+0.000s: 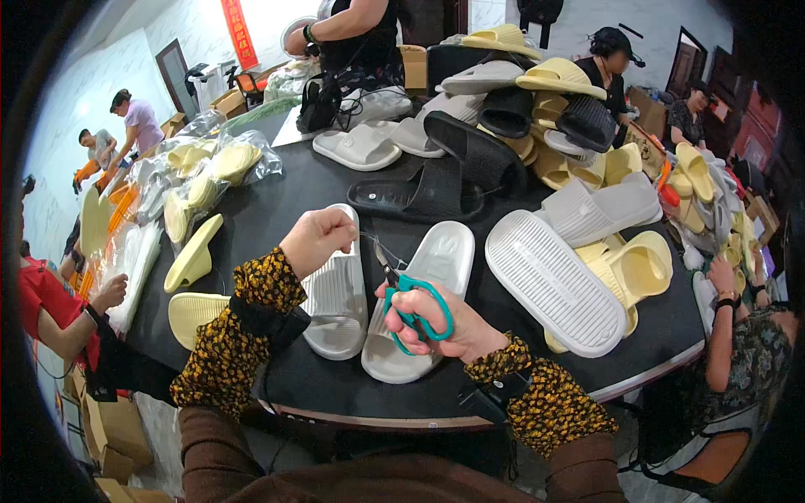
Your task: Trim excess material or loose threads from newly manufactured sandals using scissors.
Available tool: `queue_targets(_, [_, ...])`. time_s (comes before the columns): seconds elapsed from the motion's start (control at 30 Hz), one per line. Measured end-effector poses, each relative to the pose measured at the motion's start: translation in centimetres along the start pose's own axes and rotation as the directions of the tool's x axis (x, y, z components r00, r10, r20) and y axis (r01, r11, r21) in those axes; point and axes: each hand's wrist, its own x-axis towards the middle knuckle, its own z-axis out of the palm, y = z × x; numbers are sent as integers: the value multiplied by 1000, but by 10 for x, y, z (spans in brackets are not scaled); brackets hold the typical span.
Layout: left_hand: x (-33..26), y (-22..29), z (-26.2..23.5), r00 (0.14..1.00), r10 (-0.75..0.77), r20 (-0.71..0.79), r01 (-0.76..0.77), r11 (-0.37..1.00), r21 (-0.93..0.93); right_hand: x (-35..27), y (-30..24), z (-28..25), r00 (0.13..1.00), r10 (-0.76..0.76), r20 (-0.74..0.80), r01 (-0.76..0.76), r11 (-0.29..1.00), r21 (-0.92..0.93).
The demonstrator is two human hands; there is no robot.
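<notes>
Right hand (443, 329) holds scissors (392, 273). Left hand (317, 241), left of scissors, pinches a thread (367, 237), I'd guess for tension. White slipper (440, 260) beneath scissors.

The scissors (393, 277) are pairing smooth, glossy teal plastic handles with metal blades. The white slippers (444, 253) are looking like moulded plastic with a soft sheen; an upturned white slipper (555, 283) is showing a ribbed sole. Black slippers (471, 152) are looking matt and textured. The surface (268, 201) is appearing smooth, clear plastic bags (267, 157) are glinting, cloth sleeves (220, 365) are looking matt, and a cardboard box (120, 429) is looking dull.
</notes>
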Motion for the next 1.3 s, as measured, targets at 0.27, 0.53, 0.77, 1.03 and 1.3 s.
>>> queue_targets(0.27, [-3,-7,-8,997,-6,-74,3,999,-45,0,-2,-1,998,-58,-11,58,998,-39])
queue_targets(0.53, [-16,-8,-40,944,-1,-329,-68,977,-201,2,-3,-5,995,-93,-49,91,995,-33])
queue_targets(0.77, [-58,1,-71,832,22,-555,-210,937,-278,5,-1,-4,995,-87,-38,84,995,-60])
queue_targets(1.03, [-168,76,-69,666,220,-713,-440,888,-137,-1,-4,-6,992,-96,-86,82,985,-154])
queue_targets(1.3, [-291,19,-88,692,-29,-721,8,999,-34,2,6,-5,983,-159,-95,137,969,-205])
